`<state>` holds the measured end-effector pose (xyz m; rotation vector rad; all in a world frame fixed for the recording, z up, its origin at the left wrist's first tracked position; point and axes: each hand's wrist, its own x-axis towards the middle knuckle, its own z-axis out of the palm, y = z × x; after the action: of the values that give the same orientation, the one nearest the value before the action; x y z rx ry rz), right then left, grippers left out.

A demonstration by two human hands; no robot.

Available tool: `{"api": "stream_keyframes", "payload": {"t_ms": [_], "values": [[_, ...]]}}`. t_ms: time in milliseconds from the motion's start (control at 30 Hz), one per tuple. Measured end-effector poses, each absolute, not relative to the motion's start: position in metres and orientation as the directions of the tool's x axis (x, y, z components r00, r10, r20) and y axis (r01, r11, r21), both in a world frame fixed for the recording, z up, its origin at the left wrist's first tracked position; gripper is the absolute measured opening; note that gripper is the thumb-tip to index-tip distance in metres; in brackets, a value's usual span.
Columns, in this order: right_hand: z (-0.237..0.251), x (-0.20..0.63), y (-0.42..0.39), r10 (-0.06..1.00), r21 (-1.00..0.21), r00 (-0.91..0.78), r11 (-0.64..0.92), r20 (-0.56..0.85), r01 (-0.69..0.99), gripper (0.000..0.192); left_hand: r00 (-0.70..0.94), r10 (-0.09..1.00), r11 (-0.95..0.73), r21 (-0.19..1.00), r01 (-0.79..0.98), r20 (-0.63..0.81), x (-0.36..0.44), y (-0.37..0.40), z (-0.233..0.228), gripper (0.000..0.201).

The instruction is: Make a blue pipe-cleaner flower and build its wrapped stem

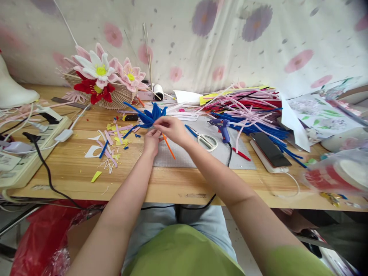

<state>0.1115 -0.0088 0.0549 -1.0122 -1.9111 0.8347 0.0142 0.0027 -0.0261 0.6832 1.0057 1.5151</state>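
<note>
A blue pipe-cleaner flower (151, 116) is held above the wooden table (135, 180), with an orange stem (169, 147) slanting down from it toward me. My left hand (151, 141) grips the flower from below, at its base. My right hand (170, 128) pinches the flower's right side from above. Loose blue strands stick out from the flower to the left.
A grey cutting mat (201, 157) carries scissors (204, 139) and a blue glue gun (222, 128). A pile of pipe cleaners (247, 107) lies at the back right, and a phone (268, 149) sits beside it. Finished flowers (99, 76) stand back left, a power strip (25, 153) is at left, and scraps (110, 147) lie nearby.
</note>
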Motion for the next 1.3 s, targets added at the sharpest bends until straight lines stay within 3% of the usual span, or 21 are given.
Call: {"api": "stream_keyframes", "payload": {"t_ms": [100, 200, 367, 533, 667, 767, 1133, 1300], "values": [[0.026, 0.161, -0.014, 0.929, -0.916, -0.310, 0.292, 0.203, 0.276, 0.036, -0.225, 0.966, -0.007, 0.856, -0.517, -0.128, 0.015, 0.002, -0.019, 0.012], [-0.001, 0.184, -0.023, 0.951, -0.928, -0.307, 0.141, 0.031, 0.344, 0.029, -0.231, 0.964, -0.006, 0.853, -0.521, -0.135, 0.016, 0.000, -0.015, 0.010], [-0.014, 0.188, -0.036, 0.966, -0.849, -0.259, 0.128, -0.010, 0.512, 0.018, -0.243, 0.963, -0.020, 0.863, -0.505, -0.120, 0.017, -0.004, -0.015, 0.008], [-0.007, 0.189, -0.038, 0.968, -0.815, -0.243, 0.093, -0.060, 0.572, 0.012, -0.281, 0.952, -0.047, 0.853, -0.520, -0.119, 0.016, -0.005, -0.015, 0.011], [-0.003, 0.189, -0.038, 0.992, -0.806, -0.104, 0.001, -0.075, 0.591, 0.012, -0.277, 0.956, -0.061, 0.860, -0.507, -0.095, 0.017, -0.005, -0.016, 0.010], [-0.002, 0.186, -0.038, 0.993, -0.782, -0.090, -0.002, -0.074, 0.624, 0.012, -0.273, 0.959, -0.073, 0.868, -0.491, -0.074, 0.018, -0.005, -0.018, 0.011], [-0.005, 0.191, -0.035, 0.995, -0.537, 0.035, 0.019, 0.091, 0.843, 0.016, -0.328, 0.942, -0.087, 0.886, -0.455, -0.075, 0.021, -0.004, -0.019, 0.006], [-0.008, 0.195, -0.032, 0.990, -0.548, 0.068, 0.010, 0.123, 0.837, 0.023, -0.342, 0.936, -0.076, 0.901, -0.426, -0.083, 0.021, -0.005, -0.017, 0.005]]}}
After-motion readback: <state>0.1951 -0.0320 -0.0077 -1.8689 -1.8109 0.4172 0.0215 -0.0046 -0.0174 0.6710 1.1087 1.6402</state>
